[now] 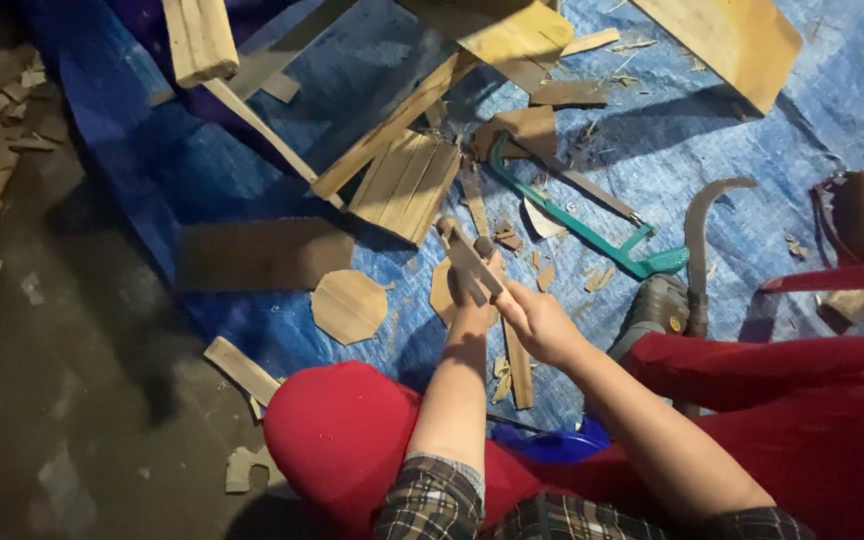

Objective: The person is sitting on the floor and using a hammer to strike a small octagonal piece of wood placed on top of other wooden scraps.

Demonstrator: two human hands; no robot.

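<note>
A crinkled blue woven-plastic tarpaulin (712,150) has a dull sheen. Pale rough-sawn wooden planks (407,185) and an octagonal matt wooden cutout (349,305) lie on it. The teal hacksaw (592,230) looks like painted metal; the curved sickle blade (700,225) is dull grey metal.

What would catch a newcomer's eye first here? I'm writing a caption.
Both hands, left hand and right hand, grip a small wooden piece at centre, above red trousers. A green hacksaw lies just beyond on the blue tarp, among wood scraps.
</note>
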